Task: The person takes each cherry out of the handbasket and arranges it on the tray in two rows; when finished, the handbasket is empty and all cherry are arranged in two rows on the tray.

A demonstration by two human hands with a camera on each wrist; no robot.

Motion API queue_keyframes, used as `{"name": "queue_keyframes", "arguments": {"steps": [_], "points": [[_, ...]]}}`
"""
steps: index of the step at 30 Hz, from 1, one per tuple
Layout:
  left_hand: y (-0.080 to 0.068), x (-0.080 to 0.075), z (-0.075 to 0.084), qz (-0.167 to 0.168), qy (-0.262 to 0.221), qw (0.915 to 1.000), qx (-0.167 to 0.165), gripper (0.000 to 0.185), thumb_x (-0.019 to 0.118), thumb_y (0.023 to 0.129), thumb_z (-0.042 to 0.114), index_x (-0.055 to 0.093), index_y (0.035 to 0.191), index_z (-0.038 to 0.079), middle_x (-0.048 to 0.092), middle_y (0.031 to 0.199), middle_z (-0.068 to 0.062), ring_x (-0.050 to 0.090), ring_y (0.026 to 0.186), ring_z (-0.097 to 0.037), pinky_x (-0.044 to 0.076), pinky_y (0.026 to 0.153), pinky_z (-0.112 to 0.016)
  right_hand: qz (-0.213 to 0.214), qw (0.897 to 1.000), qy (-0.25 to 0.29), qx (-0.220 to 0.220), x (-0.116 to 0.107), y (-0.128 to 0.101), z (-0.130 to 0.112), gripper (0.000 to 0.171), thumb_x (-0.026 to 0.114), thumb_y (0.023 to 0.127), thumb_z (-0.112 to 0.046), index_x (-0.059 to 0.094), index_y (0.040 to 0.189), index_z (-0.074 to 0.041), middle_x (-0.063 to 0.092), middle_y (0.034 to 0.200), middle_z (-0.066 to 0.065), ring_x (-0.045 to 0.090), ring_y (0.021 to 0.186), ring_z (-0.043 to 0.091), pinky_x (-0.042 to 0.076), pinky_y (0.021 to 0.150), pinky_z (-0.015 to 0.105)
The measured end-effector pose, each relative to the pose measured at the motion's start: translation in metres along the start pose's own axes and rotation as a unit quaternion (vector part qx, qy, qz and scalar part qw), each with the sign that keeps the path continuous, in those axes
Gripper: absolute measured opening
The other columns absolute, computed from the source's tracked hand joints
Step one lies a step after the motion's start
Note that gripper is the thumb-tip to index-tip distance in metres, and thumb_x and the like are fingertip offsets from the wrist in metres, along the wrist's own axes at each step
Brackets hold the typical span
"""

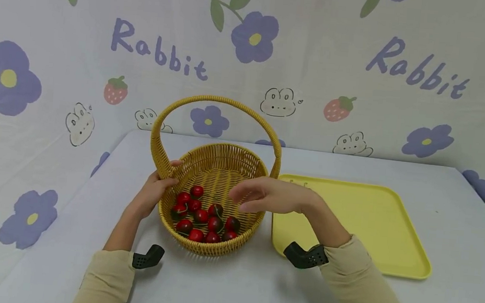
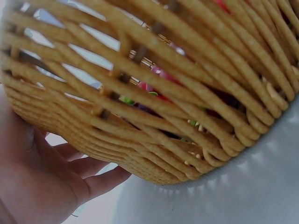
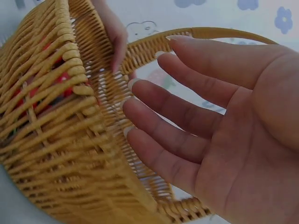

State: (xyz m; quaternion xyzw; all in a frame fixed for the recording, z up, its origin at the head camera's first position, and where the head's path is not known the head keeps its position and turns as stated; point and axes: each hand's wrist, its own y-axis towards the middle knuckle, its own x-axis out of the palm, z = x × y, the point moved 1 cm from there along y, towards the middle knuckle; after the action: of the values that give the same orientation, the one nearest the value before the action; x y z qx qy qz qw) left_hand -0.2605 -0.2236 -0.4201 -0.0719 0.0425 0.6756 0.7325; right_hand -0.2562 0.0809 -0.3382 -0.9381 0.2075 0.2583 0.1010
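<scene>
Head view bright, even, diffuse light; no glare. Soft short shadow on the table (image 1: 230,290) just under the near wall of the basket (image 1: 210,247), fainter ones beside the sleeves. Backdrop bows toward the frame edges, away from the basket. Both wrist views dimmer, greyish; weave closest to the lens soft, background beyond the basket blurred.

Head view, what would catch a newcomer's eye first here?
A woven basket with a tall handle stands mid-table, red cherries heaped in its near half. The left hand grips its left rim while the right hand hovers open above the fruit. A yellow tray lies to its right.
</scene>
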Motion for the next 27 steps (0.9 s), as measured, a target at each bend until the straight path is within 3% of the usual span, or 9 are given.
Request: {"name": "queue_keyframes", "arguments": {"steps": [7,16,27], "points": [[0.0,0.001,0.001,0.003,0.002,1.0,-0.006,0.049,0.04,0.096,0.002,0.035,0.144,0.007,0.034,0.144,-0.023,0.034,0.13,-0.037,0.022,0.106,-0.057,-0.016,0.999,-0.024,0.017,0.001,0.024,0.002,0.031,0.057,0.095,-0.013,0.058,0.124,-0.002,0.06,0.117,0.009,0.053,0.109,0.017,0.044,0.092,0.03],[0.0,0.001,0.003,0.005,0.0,1.0,-0.008,0.049,0.04,0.096,0.003,0.036,0.144,0.007,0.035,0.143,-0.023,0.035,0.129,-0.037,0.023,0.106,-0.056,-0.043,0.992,-0.088,0.084,0.004,0.043,0.008,0.033,0.064,0.089,-0.003,0.059,0.122,-0.001,0.06,0.114,0.011,0.054,0.108,0.026,0.046,0.086,0.028],[-0.001,0.001,0.003,0.003,-0.004,0.9999,-0.013,0.049,0.041,0.097,0.003,0.035,0.145,0.009,0.036,0.143,-0.022,0.036,0.128,-0.036,0.023,0.105,-0.056,-0.051,0.964,-0.178,0.192,0.011,0.059,0.011,0.029,0.075,0.082,-0.012,0.063,0.109,-0.01,0.061,0.101,0.002,0.055,0.094,0.015,0.046,0.082,0.031]]}}
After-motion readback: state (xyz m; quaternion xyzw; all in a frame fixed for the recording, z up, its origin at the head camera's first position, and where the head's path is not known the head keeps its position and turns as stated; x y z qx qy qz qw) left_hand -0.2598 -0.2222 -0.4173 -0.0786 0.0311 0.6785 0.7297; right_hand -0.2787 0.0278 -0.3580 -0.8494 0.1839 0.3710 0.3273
